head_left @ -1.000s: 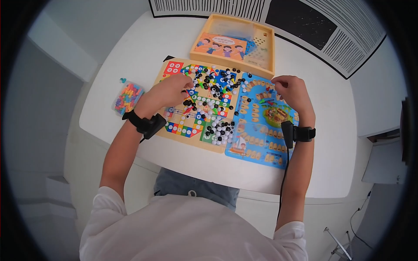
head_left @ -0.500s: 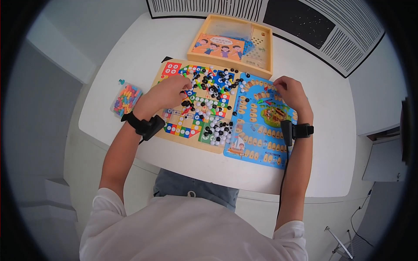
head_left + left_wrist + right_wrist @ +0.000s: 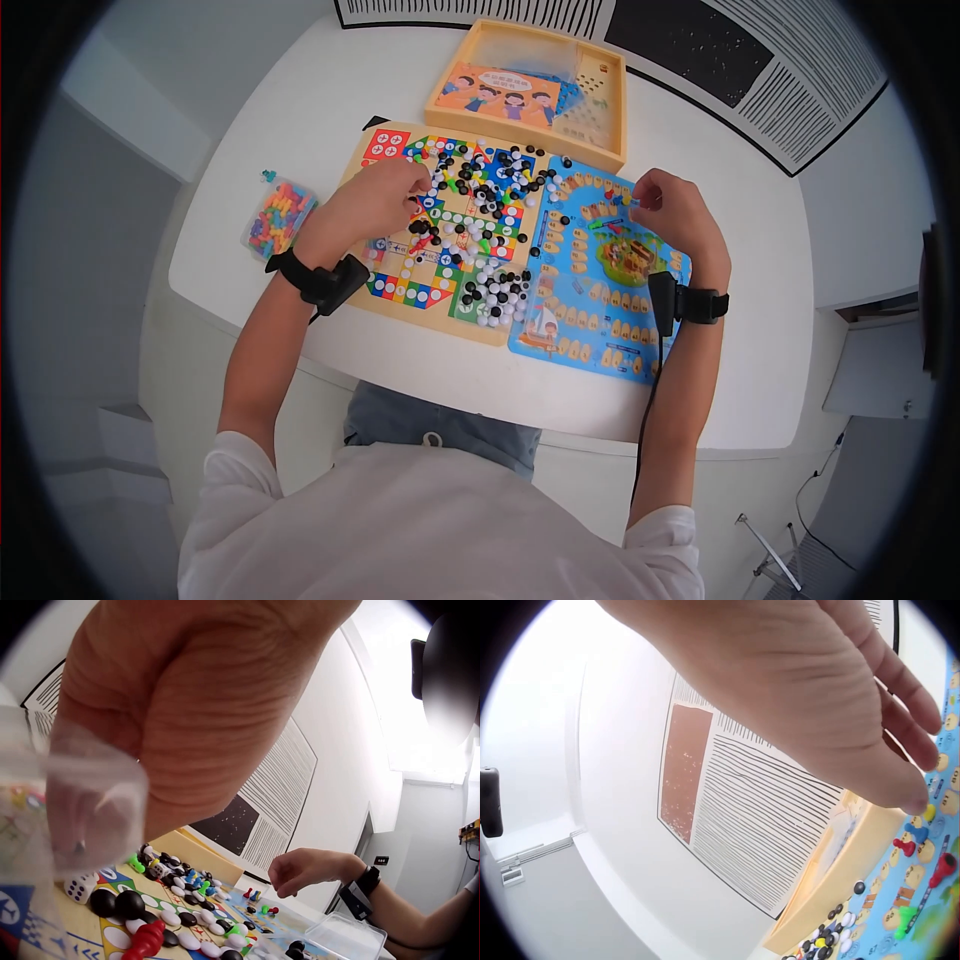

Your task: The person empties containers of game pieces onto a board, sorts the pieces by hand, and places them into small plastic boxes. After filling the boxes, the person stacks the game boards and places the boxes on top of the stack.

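My left hand [image 3: 383, 203] hovers over the ludo board [image 3: 480, 332], fingers bent downward. In the left wrist view its fingertips are hidden behind blurred clear plastic [image 3: 112, 799]; I cannot tell whether they pinch anything. Close to that hand are a red pawn [image 3: 145, 941], a white die [image 3: 79, 888] and black and white Go stones. Over the blue path board [image 3: 600, 362], my right hand [image 3: 677, 213] hangs with loosely bent, spread fingers, holding nothing. Near its thumb stand yellow [image 3: 929, 813], blue [image 3: 916, 832] and red pawns [image 3: 904, 847].
A shallow wooden box [image 3: 565, 150] at the back holds an orange booklet [image 3: 497, 96]. Left of the boards lies a clear box of coloured pegs [image 3: 280, 218]. Many Go stones fill a clear container [image 3: 495, 292] on the ludo board's near corner. A cable runs from the right wrist.
The whole head view shifts slightly. My left hand keeps its place over the ludo board, while my right hand drifts a little to the right over the blue board.
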The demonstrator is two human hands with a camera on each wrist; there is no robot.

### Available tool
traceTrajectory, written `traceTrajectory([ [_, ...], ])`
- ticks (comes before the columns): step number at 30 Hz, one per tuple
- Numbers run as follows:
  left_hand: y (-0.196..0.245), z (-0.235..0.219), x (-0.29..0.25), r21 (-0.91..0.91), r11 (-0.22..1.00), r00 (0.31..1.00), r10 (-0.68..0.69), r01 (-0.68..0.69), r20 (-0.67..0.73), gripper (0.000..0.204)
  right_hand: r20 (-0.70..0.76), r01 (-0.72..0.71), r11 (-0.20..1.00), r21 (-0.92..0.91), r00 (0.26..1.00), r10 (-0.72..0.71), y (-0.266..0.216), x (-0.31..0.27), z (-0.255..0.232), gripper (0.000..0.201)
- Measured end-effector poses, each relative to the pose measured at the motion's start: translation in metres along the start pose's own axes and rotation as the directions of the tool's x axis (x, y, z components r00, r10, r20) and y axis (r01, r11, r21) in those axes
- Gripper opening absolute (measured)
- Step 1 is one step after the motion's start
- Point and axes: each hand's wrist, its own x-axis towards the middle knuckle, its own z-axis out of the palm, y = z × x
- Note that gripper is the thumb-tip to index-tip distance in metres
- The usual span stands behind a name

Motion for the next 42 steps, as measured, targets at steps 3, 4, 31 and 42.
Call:
traceTrajectory([
  [3, 0.003, 0.001, 0.001, 0.014, 1.0, 1.0, -0.022, 0.021, 0.013, 0.025, 0.153, -0.034, 0.997, -0.073, 0.987, 0.045, -0.02, -0.007, 0.002, 0.026],
  [4, 0.002, 0.001, 0.001, 0.014, 1.0, 1.0, -0.022, 0.022, 0.013, 0.025, 0.206, -0.062, 0.989, -0.133, 0.975, 0.089, -0.029, -0.011, 0.003, 0.028],
  [31, 0.006, -0.003, -0.017, 0.013, 0.999, 0.998, 0.047, -0.047, -0.048, 0.036, 0.236, 0.042, 0.997, 0.063, 0.97, -0.055, -0.063, -0.008, 0.034, 0.025],
  [42, 0.007, 0.002, -0.012, 0.141, 0.99, 0.998, -0.02, 0.011, 0.059, 0.039, 0.349, 0.065, 0.99, 0.123, 0.931, -0.104, -0.046, 0.001, 0.043, 0.032],
])
